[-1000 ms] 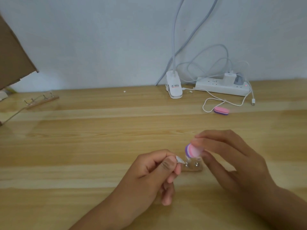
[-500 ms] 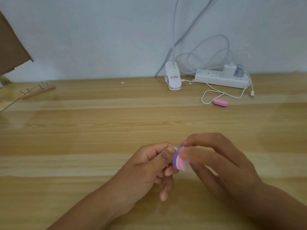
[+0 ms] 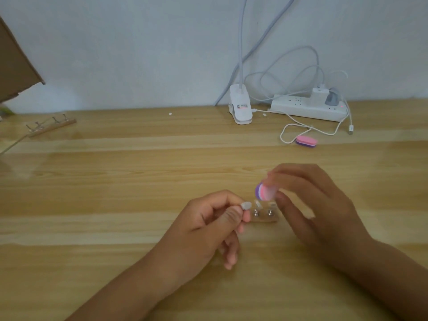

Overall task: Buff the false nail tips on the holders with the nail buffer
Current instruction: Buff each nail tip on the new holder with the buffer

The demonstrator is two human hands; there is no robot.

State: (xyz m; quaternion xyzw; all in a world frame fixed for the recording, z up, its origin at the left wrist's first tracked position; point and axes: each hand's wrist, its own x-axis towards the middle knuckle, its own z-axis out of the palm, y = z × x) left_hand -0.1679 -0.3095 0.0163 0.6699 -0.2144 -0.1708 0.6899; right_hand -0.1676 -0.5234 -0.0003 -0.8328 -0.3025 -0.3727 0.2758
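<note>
Buffing step: left hand (image 3: 208,225) pinches pale plastic false nail tip (image 3: 246,205) at left end of small wooden holder strip (image 3: 265,219); right hand (image 3: 312,205) grips pink-and-purple oval foam buffer (image 3: 264,192) just above holder, and must probably next lower it onto that tip.

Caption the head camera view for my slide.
Left hand holds a nail tip beside the holder; right hand holds the nail buffer above.

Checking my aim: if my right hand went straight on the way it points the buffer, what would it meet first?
Probably the clear false nail tip on the wooden holder, just below the nail buffer in your right hand. The pinched tip in your left hand sits further left. Depth is unclear.
</note>
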